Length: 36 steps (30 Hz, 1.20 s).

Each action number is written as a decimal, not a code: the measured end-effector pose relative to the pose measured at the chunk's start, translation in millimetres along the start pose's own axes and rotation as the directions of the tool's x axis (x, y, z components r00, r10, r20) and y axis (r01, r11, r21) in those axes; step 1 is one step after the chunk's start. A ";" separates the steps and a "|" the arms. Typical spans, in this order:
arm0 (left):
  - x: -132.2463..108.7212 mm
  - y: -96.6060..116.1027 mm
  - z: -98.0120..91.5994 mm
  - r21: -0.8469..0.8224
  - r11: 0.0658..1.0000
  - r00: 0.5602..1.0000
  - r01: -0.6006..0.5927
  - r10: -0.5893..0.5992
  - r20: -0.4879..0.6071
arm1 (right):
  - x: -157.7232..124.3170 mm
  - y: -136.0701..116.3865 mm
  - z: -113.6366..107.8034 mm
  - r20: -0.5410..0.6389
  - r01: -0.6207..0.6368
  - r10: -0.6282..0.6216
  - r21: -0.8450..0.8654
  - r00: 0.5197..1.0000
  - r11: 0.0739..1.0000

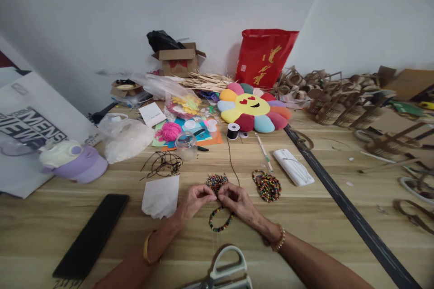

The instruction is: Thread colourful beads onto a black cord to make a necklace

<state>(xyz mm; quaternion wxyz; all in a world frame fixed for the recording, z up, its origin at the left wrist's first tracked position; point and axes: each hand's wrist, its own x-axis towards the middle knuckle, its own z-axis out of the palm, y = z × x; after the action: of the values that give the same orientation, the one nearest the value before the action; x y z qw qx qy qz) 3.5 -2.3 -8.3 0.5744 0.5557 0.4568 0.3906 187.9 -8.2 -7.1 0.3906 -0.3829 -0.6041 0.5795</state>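
Worktop (305, 207): scissors (217, 274) lie centrally, towards the near edge. Left hand (196, 199) and right hand (238, 199): fingertips pinched narrow, nearly meeting; contents too small to confirm. Beaded loop (220, 229) sits between them and scissors. Step, judged: securing its strand. Next move calls for steady tension.

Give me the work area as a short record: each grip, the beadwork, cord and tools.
Left grip: beside the right grip; anything pinched is too small to tell
Right grip: fingers bent, next to the beaded loop; anything pinched is too small to tell
Beaded loop: ring-shaped, on the near side of both grips
Bead pile: multicoloured, just beyond both grips
Beaded strands: heaped, right of the right grip
Cord: spool upright, black cord trailing nearer
Tools: scissors, partly cut off by the picture's lower edge
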 end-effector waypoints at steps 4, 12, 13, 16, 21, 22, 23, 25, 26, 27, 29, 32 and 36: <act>-2.6 6.7 2.5 0.080 0.996 0.999 -0.047 0.048 -0.016 | -0.8 -2.0 0.1 -0.012 0.056 -0.056 0.028 0.998 0.998; -4.7 12.8 3.3 0.116 0.987 0.992 -0.112 0.117 -0.043 | -2.2 -1.2 1.9 0.017 0.067 -0.066 -0.084 0.998 0.994; -4.6 12.3 3.2 0.104 0.988 0.992 -0.115 0.121 -0.047 | -2.3 -1.4 2.0 0.011 0.091 -0.090 -0.105 0.996 0.990; -5.1 11.1 3.8 0.102 0.986 0.990 -0.129 0.134 -0.046 | -2.4 -0.4 2.7 0.017 0.106 -0.105 -0.076 0.994 0.992; -6.0 11.4 3.5 0.137 0.980 0.987 -0.142 0.150 -0.056 | -1.7 4.3 2.6 0.008 0.031 -0.030 -0.037 1.000 0.999; -5.7 11.3 2.3 0.148 0.980 0.986 -0.135 0.148 -0.079 | -1.5 4.9 2.3 0.003 0.024 -0.024 -0.038 1.000 0.999; -5.2 11.1 0.8 0.163 0.979 0.984 -0.126 0.145 -0.108 | -1.3 5.3 1.9 -0.002 0.016 -0.016 -0.033 1.000 0.999; -3.8 10.3 -3.6 0.202 0.973 0.972 -0.114 0.151 -0.181 | -0.7 5.7 1.2 -0.010 0.000 0.000 -0.003 1.000 1.000; -3.0 9.8 -6.1 0.226 0.968 0.964 -0.112 0.161 -0.211 | -0.3 5.8 0.9 -0.013 -0.009 0.009 0.015 1.000 1.000; -2.2 9.3 -8.7 0.252 0.961 0.957 -0.115 0.175 -0.230 | 0.1 6.0 0.8 -0.015 -0.018 0.018 0.034 1.000 0.999; -0.5 8.7 -13.4 0.316 0.940 0.950 -0.127 0.207 -0.233 | 0.8 6.4 0.6 -0.017 -0.032 0.033 0.051 0.999 0.998; 1.5 8.5 -18.0 0.453 0.876 0.949 -0.165 0.266 -0.168 | 1.4 7.4 0.5 -0.027 -0.031 0.032 0.023 0.999 0.999; 2.4 7.0 -18.9 0.630 0.751 0.949 -0.199 0.307 -0.066 | 1.5 9.5 0.4 -0.031 -0.023 0.023 -0.007 0.999 1.000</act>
<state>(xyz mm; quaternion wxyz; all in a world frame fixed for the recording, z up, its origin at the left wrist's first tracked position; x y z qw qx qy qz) -13.5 5.9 -1.0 0.2631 0.7347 0.5253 0.3393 187.0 -6.6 -16.6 0.3917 -0.4000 -0.5957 0.5759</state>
